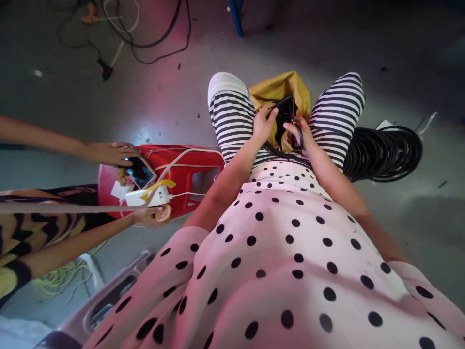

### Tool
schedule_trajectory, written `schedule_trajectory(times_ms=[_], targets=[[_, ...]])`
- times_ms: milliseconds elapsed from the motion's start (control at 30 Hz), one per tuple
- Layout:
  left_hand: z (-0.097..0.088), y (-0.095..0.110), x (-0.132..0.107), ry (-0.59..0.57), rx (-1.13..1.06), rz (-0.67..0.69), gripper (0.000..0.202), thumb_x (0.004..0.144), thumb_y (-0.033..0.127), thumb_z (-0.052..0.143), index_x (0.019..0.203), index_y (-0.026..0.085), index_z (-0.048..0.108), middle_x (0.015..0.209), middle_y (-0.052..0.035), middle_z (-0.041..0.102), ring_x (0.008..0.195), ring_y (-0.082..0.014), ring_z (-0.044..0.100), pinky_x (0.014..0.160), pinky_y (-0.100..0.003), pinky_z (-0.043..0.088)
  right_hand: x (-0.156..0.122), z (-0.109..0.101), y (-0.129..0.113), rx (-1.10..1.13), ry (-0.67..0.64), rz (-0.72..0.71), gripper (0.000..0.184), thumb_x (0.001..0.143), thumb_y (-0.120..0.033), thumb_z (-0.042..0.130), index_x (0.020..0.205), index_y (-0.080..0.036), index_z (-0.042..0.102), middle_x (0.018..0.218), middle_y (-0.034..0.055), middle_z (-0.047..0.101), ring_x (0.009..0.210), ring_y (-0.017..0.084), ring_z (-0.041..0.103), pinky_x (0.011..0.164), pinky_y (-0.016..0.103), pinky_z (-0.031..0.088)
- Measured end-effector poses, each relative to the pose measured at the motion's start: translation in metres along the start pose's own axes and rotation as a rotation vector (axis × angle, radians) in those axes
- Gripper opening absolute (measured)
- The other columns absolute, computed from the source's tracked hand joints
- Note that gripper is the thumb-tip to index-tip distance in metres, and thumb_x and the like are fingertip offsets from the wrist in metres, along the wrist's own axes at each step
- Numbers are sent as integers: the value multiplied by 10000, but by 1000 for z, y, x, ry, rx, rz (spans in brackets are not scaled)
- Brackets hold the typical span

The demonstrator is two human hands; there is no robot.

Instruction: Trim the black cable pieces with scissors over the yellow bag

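Between my knees a yellow bag (296, 85) gapes, with black cable (285, 103) in its mouth. My left hand (264, 123) is at the bag's left side, its fingers closed on the black cable. On the right, my right hand (305, 134) is closed with a black loop (299, 136) round its fingers. The loop looks like the handle of a pair of scissors; the blades are hidden. A thin black strand also lies across my lap below both hands.
To my right lies a large coil of black cable (385, 152). At left, another person's hands (112, 154) are over a red stool (178, 167) with a phone (140, 170) and a white power strip (148, 195). Loose cables (152, 46) and a blue leg (236, 17) are ahead.
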State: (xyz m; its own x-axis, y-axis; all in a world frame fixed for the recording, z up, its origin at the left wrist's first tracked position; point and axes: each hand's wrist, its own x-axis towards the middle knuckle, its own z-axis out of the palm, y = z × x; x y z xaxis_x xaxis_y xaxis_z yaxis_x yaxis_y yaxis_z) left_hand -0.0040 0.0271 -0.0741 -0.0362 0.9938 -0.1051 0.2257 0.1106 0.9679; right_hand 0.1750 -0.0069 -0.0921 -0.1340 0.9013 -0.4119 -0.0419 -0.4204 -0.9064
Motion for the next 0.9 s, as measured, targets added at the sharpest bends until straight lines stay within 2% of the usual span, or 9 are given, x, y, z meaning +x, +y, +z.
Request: schedule_trajectory(times_ms=[100,333,500,700,900], targets=[[0,-2,0,7,43,29,360,978,567,702,1115,238,750,1219,-90,777,1310,-261,655,1179,-395,470,3,0,5,2,-22,-20,814,683,-749,908,1282,-353,525,812,-10,620,734,253,699,618,417,633],[-1,-8,0,-44,21,20,395,970,598,691,1109,233,751,1176,-99,779,1246,-281,684,1167,-414,488,7,-2,12,-12,15,-21,732,681,-666,952,1208,-347,556,796,-24,586,663,213,662,571,379,629],[-1,-4,-2,-61,19,22,427,968,624,678,1140,239,748,1261,-108,768,1305,-291,653,1207,-422,465,5,-2,10,-55,42,4,700,694,-657,948,1194,-337,578,843,-7,603,660,204,657,565,375,635],[-1,-5,-3,-85,56,58,421,990,609,646,1157,238,755,1353,-107,752,1332,-291,641,1237,-424,448,4,-1,10,-65,5,-11,745,725,-714,904,1282,-352,564,875,-5,621,681,198,659,582,362,634],[-1,-25,5,-77,163,184,441,1027,585,593,1202,212,753,1344,-118,766,1314,-279,683,1207,-401,492,-7,5,-7,-160,33,62,676,881,-727,766,1336,-284,531,871,-6,633,667,150,633,582,281,578]])
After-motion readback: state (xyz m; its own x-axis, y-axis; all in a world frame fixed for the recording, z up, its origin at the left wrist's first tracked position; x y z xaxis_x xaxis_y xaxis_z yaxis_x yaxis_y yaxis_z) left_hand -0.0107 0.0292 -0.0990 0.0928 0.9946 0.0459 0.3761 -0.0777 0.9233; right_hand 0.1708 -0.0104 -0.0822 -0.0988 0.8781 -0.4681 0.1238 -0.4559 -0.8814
